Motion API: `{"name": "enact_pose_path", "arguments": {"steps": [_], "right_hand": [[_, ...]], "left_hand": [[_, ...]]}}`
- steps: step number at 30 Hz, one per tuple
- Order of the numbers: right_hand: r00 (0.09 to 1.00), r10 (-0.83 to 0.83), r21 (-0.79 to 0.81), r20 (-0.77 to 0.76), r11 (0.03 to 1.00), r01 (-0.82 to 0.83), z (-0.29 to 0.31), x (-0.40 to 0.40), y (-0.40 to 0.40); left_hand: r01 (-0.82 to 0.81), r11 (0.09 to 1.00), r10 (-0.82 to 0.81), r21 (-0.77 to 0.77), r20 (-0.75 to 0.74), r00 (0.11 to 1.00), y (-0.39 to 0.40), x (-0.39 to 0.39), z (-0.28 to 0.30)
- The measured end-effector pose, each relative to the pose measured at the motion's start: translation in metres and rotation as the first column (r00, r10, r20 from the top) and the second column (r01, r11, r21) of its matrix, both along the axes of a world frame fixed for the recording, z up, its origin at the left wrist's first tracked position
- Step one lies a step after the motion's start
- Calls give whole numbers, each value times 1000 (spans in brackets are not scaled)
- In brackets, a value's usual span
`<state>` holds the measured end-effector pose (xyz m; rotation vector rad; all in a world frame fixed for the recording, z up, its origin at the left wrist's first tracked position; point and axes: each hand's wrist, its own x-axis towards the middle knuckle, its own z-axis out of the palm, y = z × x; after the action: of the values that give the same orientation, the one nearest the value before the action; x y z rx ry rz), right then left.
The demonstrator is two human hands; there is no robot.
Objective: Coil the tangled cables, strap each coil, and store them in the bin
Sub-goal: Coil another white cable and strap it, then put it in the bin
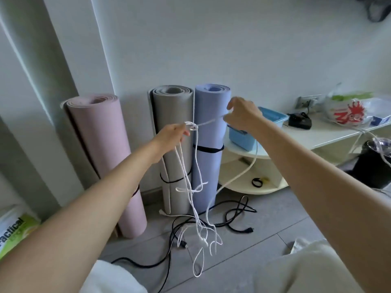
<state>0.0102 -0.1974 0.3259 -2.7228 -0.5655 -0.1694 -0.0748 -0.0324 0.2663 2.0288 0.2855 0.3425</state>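
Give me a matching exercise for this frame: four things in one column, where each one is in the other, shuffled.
Things:
1. white cable
2. black cable
3. blue bin
4. pink mat

Places:
A. lying on the floor
B. on the cream shelf unit
C. held up between the left hand and the right hand
D. standing against the wall, left of the grey mat

Pairs: 1-C, 2-A, 3-B, 4-D
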Motion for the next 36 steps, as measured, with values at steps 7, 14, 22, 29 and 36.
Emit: {"name": "enact_pose_path", "arguments": {"steps": [7,14,22,29,36], "right_hand": [[855,421,-5,-303,896,-443,-48,-38,8],[996,-83,622,-31,778,85,-71,15,-8],[934,95,-300,-343,931,-205,-126,34,-8],[918,180,479,-354,878,13,-81,28,16],[922,240,916,-303,-193,352,-29,41,-33]], "left_hand": [[305,947,-302,96,-48,952,-32,0,-16],[239,937,-187,254,-215,959,-2,8,-62],[108,994,-108,-12,-125,986,0,35,-86],[260,911,-251,-319,69,965,-34,55,-52],[376,921,-374,-98,37,927,-46,39,-59]]}}
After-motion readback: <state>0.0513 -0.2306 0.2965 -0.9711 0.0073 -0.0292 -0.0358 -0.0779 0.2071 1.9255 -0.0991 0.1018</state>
